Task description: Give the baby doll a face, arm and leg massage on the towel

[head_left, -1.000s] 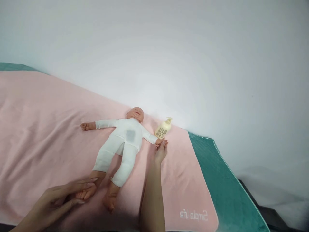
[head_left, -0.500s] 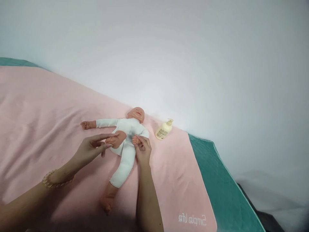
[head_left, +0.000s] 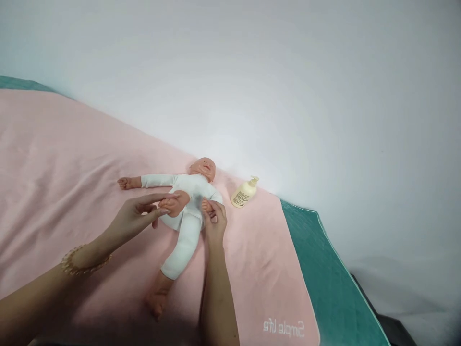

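A baby doll point(head_left: 188, 240) with a white cloth body lies on its back on a pink blanket point(head_left: 266, 269). My left hand point(head_left: 140, 211) pinches one of the doll's feet point(head_left: 175, 203) between thumb and fingers, with that leg folded up over the belly. My right hand point(head_left: 216, 218) is closed on the doll's small hand point(head_left: 206, 205), held beside its trunk. The doll's other leg stretches toward me, and its other arm reaches out to the left. A cream pump bottle point(head_left: 244, 192) stands to the right of the doll, apart from my hands.
Under the blanket a green quilted cover point(head_left: 324, 269) shows at the right and far left. A pale wall point(head_left: 230, 86) rises right behind the doll and bottle. A dark edge point(head_left: 392, 329) lies at the lower right.
The doll's held hand has shifted slightly right and up with my right hand. The held foot has moved slightly up and to the right. The bottle stays put.
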Tool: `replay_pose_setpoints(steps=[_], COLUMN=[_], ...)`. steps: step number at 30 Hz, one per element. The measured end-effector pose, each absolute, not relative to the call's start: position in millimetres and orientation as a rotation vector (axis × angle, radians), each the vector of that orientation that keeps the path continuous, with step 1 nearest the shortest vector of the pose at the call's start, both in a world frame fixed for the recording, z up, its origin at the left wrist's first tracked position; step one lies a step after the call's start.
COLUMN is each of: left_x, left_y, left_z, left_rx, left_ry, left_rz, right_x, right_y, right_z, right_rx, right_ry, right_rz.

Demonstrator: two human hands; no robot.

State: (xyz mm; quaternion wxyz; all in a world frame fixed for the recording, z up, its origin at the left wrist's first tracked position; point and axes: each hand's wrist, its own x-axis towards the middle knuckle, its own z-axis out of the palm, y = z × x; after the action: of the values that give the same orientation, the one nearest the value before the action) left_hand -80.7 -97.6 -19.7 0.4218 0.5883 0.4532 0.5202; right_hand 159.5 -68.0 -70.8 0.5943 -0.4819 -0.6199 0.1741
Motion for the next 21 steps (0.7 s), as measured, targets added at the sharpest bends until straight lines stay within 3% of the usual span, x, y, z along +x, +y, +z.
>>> replay_pose_setpoints(steps=[10,15,21], left_x=[-122,-142,-142], left_y=[-168,-185,-188], left_z=[-74,-111,-117], left_rx=[1.785,2.037,2.132], left_ry=[1.040,0.903,0.865], left_rz=[1.153,0.946,0.938], right_x=[193,205,204], right_y=[-60,-59,-59], right_z=[-68,-74,-72], right_rx=[-1.217,-1.246,-1.283], right_ry=[-0.621,-0.532,-0.478], right_rz=[0.469,0.479,0.471])
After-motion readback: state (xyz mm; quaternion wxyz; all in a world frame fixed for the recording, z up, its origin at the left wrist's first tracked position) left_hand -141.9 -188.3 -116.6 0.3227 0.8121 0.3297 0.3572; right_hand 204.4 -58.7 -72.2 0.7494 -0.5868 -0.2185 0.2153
